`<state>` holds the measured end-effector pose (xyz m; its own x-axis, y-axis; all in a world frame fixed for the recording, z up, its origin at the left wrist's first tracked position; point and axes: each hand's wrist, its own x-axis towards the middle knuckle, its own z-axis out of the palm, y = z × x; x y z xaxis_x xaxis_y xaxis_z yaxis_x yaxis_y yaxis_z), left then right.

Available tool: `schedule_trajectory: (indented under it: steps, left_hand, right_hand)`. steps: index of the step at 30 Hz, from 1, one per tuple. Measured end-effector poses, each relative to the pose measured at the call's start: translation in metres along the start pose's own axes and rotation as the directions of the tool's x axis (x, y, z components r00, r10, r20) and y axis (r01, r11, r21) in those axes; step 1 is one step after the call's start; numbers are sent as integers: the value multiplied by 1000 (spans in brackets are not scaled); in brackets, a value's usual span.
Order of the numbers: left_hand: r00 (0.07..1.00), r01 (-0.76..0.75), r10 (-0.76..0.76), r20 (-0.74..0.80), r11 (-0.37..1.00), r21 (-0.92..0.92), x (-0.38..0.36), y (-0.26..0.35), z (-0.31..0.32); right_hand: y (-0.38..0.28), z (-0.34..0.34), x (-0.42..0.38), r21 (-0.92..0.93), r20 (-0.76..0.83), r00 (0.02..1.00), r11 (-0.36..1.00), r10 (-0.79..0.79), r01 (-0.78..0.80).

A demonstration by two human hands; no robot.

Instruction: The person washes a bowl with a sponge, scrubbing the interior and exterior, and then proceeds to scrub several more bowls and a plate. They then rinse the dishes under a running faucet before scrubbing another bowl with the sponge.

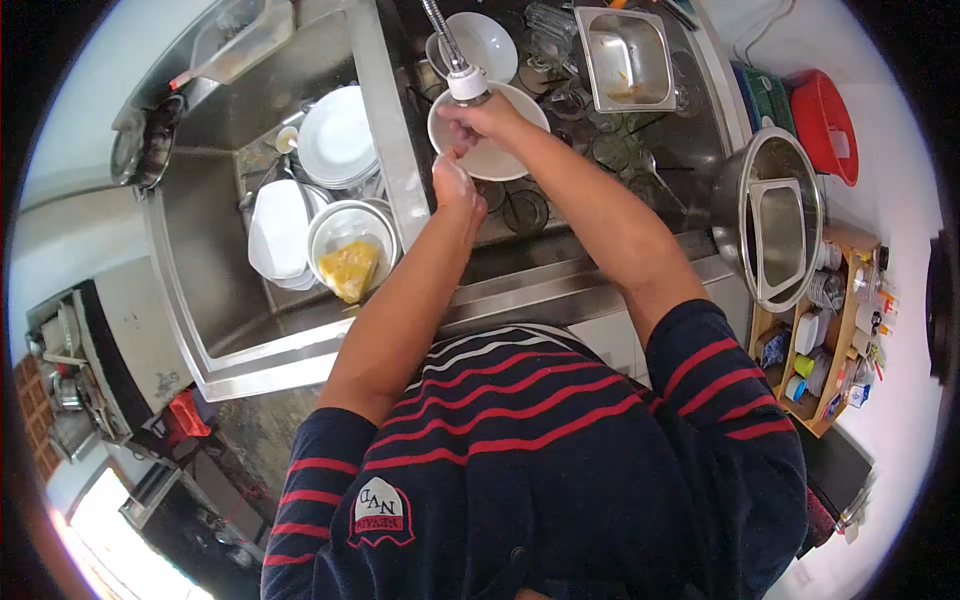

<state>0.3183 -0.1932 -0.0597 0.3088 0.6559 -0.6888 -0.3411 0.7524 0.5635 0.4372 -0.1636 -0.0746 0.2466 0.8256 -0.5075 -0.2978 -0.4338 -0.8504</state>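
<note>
My right hand (487, 118) is just below the white spray head (468, 84) of a hose tap, over a white bowl (520, 105). Its fingers are curled, and what they hold, if anything, is hidden. At the bowl's near left rim is my left hand (458, 188), wet or soapy, its fingertips close to the right hand. Whether it grips the rim cannot be made out. Another white bowl (482, 45) lies behind, among glasses (525, 210) in the right-hand sink.
White plates (338, 135), white rectangular dishes (278, 230) and bowls (318, 222) are stacked in the left basin, with a yellow sponge-like lump (348, 268) in the top bowl. A steel pan (628, 58) stands at the back right. A large steel basin (735, 205) and red tub (822, 125) are further right.
</note>
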Motion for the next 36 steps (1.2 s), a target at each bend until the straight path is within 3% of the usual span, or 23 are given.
schedule_trajectory:
  steps: [1,2,4,7,8,9,11,13,14,15,17,19,20,22,24,25,27,28,30,31,33,35,36]
  left_hand:
    - [1000,11,-10,-25,1000,4,-5,3,4]
    - [1000,9,-9,-25,1000,3,-6,3,5]
    - [998,46,-47,-40,999,-23,-1,3,3]
    - [997,-30,32,-70,999,31,0,0,1]
    - [997,-41,41,-70,999,7,5,-2,1]
    - [997,-44,44,-67,999,1,9,-7,-2]
    - [1000,-22,22,-2,999,-41,13,-6,-5]
    - [996,-80,78,-48,996,-33,0,3,6]
    - [998,-25,23,-65,999,-31,-8,8,11]
    - [996,33,-35,-82,999,-31,-12,12,14]
    - [997,8,-13,-76,998,-65,-6,7,14]
    - [998,-10,3,-70,995,-96,-8,7,17]
    - [996,12,-22,-91,995,-101,-11,9,19]
    - [996,41,-53,-67,986,-163,-8,7,18]
    - [996,36,-48,-73,987,-157,-4,1,13]
    - [996,32,-43,-74,990,-138,-5,2,13]
    - [997,79,-81,-1,971,-224,-12,6,13]
    - [997,78,-80,-2,975,-207,-14,7,12]
    - [992,105,-115,-59,984,-144,-23,16,16]
    - [990,115,-126,-69,982,-148,-22,14,14]
    - [989,141,-146,-8,969,-201,-16,10,11]
    - [987,151,-158,-14,965,-215,-17,12,11]
    - [987,153,-159,-8,962,-227,-17,11,11]
  right_hand:
    - [1,1,2,-243,-126,979,962,-160,126]
    - [3,1,4,-244,-125,979,961,-161,127]
    - [20,1,21,-480,-187,775,745,-603,464]
    - [19,-1,21,-420,-245,840,834,-484,358]
    - [12,-4,14,-104,-76,946,946,-316,308]
    - [13,-8,8,-111,-73,944,944,-321,312]
    - [10,-17,0,-136,35,999,991,-1,6]
    - [-17,-23,-34,-355,82,996,933,-31,58]
    - [-19,-35,-40,-627,123,965,735,-232,257]
    - [-21,-46,-44,-816,223,890,423,-398,394]
    - [-63,-44,-71,-838,54,913,479,-404,262]
    - [-95,-46,-68,-797,-39,801,502,-598,336]
    - [-103,-50,-48,-685,-124,769,615,-627,391]
    - [-145,-37,-28,-484,-195,796,762,-573,430]
    - [-161,-33,21,-501,-56,692,620,-720,604]
    - [-170,-30,45,-503,-41,690,611,-723,611]
    - [-184,-21,87,-739,184,710,380,-680,556]
    - [-190,-9,102,-736,197,709,376,-677,564]
    - [-195,10,132,-636,196,535,308,-822,707]
    - [-193,1,169,-636,196,547,319,-814,703]
    - [-178,-29,246,-762,486,302,-228,-820,607]
    - [-202,7,170,-615,212,662,429,-719,662]
    - [-204,-2,183,-646,265,756,472,-598,600]
